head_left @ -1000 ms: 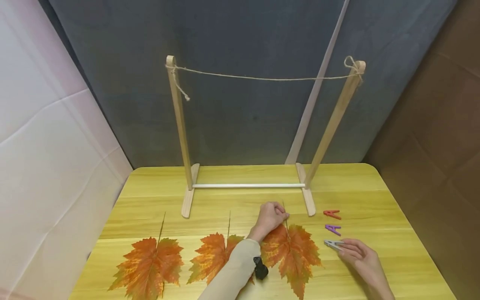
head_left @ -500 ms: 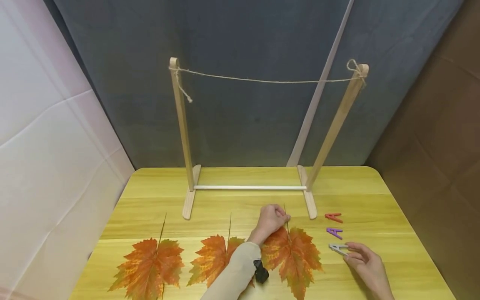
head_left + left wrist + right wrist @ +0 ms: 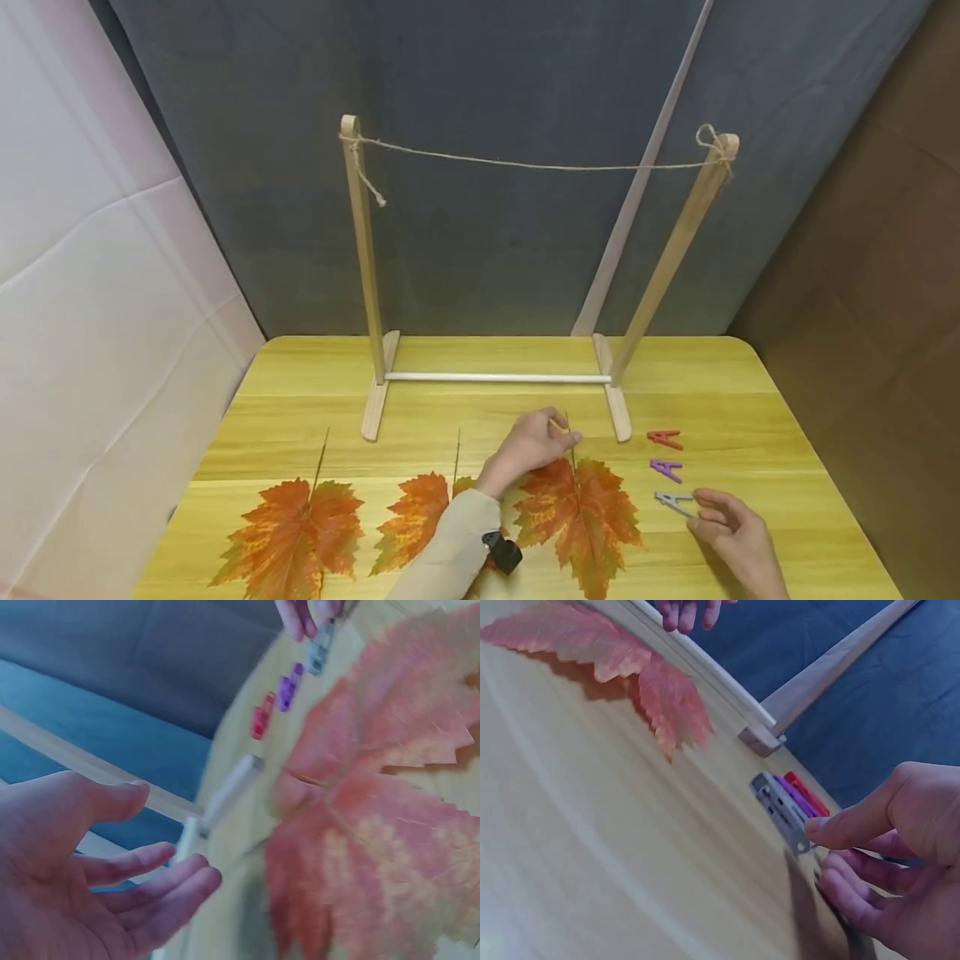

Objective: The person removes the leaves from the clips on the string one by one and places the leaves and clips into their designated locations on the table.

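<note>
My left hand is just left of the stem of the right-hand artificial maple leaf. In the left wrist view its thumb and fingers are apart with nothing between them. My right hand pinches the spread handle ends of a grey clothespin between thumb and index finger, low over the table. The right wrist view shows the thumb at the end of the grey clothespin. Beyond it lie a purple clothespin and a red clothespin.
Two more leaves lie to the left, one at the far left and a middle leaf partly under my left sleeve. Behind stands a wooden frame with a twine line strung across its posts and a white rod below.
The grey clothespin's handles have spread apart, and my right thumb and index finger have parted with them. My left fingers have loosened beside the leaf stem.
</note>
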